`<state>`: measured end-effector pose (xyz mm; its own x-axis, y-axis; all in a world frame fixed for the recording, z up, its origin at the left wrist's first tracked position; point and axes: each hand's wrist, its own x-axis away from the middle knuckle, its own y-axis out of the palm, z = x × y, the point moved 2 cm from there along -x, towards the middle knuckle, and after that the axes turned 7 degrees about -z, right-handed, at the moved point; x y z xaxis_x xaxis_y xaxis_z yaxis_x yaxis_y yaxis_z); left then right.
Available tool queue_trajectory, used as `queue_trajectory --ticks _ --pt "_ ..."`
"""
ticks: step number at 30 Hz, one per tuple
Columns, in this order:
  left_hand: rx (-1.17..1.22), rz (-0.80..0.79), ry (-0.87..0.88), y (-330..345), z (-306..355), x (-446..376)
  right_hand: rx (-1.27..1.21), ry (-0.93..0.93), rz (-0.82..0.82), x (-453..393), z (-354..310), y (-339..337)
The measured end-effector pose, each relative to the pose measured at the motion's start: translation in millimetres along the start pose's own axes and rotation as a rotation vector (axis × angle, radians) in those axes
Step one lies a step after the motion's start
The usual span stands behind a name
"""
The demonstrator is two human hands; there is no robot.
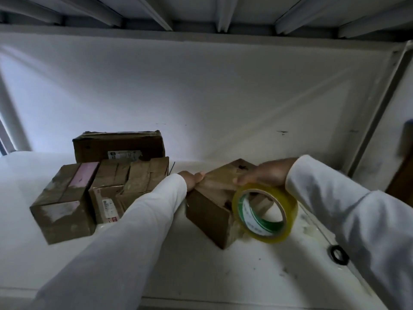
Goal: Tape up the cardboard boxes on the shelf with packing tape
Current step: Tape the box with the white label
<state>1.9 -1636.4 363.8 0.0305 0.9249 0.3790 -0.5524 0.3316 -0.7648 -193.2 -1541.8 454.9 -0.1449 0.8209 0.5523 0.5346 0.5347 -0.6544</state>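
Observation:
A small brown cardboard box stands on the white shelf, turned corner-on toward me. My left hand rests on its top left edge, the thumb lying on the lid. My right hand grips a roll of yellowish packing tape from above, over the box's right side. The roll hangs upright with its open core facing me, and a green-and-white label shows inside the core. Whether a strip of tape runs from the roll onto the box I cannot tell.
Several other cardboard boxes sit in a cluster at the left: one with a pink label, a taped one, and a long one behind against the back wall. A black ring lies at the right. An upright post bounds the shelf.

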Motion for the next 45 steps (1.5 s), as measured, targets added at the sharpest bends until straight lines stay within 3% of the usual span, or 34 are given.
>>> queue_trajectory --ticks 3,6,12,25,28,33,39,42,44,45 --pt "-0.061 -0.004 -0.011 -1 3 3 0.061 0.035 0.042 -10 30 28" --pt "-0.13 0.015 -0.004 -1 10 7 -0.171 0.058 0.078 -25 51 52" --pt "-0.393 0.159 0.076 9 34 20 -0.219 0.028 0.033 -24 57 57" --pt "-0.478 0.169 0.004 20 42 31 -0.147 -0.108 0.061 20 11 14" --pt "-0.467 0.098 -0.003 17 38 30 -0.072 -0.086 0.045 21 16 22" --pt "-0.29 0.007 0.001 19 30 21 -0.261 0.083 -0.006 -7 61 67" --pt "-0.137 -0.012 0.029 14 15 42 -0.321 0.058 -0.002 -6 64 54" --pt "0.168 -0.046 -0.036 15 0 40 -0.428 -0.145 -0.058 21 60 32" --pt "0.542 -0.149 -0.159 22 -13 43 -0.646 -0.35 -0.063 37 50 21" --pt "0.602 -0.216 -0.217 30 -20 43 -0.779 -0.443 -0.074 43 42 19"
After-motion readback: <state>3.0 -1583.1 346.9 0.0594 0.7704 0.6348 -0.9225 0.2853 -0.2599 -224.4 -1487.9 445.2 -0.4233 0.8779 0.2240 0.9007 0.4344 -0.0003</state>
